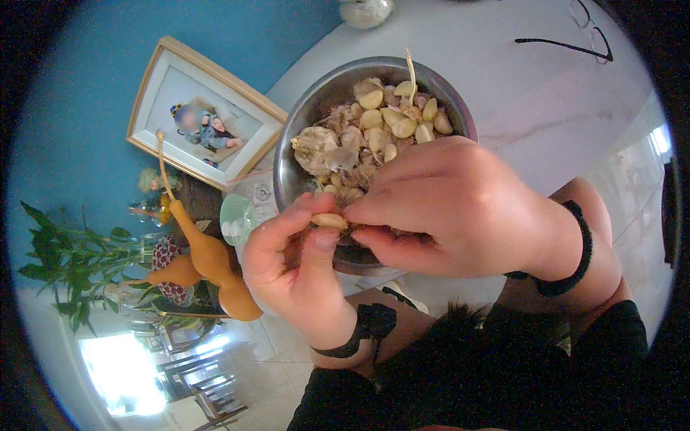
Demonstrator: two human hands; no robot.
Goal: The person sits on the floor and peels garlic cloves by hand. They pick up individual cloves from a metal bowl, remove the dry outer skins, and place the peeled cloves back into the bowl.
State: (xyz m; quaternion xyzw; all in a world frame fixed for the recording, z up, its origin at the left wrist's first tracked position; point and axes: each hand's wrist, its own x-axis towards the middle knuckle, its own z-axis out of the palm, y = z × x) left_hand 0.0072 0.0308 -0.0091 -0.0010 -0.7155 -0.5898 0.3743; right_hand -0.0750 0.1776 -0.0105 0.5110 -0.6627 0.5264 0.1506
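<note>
A garlic clove (pixel 330 220) is pinched between the thumb and forefinger of my left hand (pixel 302 269), over the near rim of a steel bowl (pixel 288 145). Against the clove's right end, the thumb and fingertips of my right hand (pixel 447 210) are pressed together; whether they grip its skin is hidden. Inside the bowl lie pale peeled cloves (pixel 404 127), a whole garlic bulb (pixel 317 150) and loose papery skins (pixel 345 156). A dry garlic stalk (pixel 412 75) sticks up past the far rim. My right hand covers the bowl's near right part.
A framed photograph (pixel 151 97) leans left of the bowl, with a green-and-white round item (pixel 237 220) near it. Orange bottle gourds (pixel 210 258) and leafy plants (pixel 64 258) stand further left. Eyeglasses (pixel 571 46) lie on the white tabletop (pixel 517 102) at the far right.
</note>
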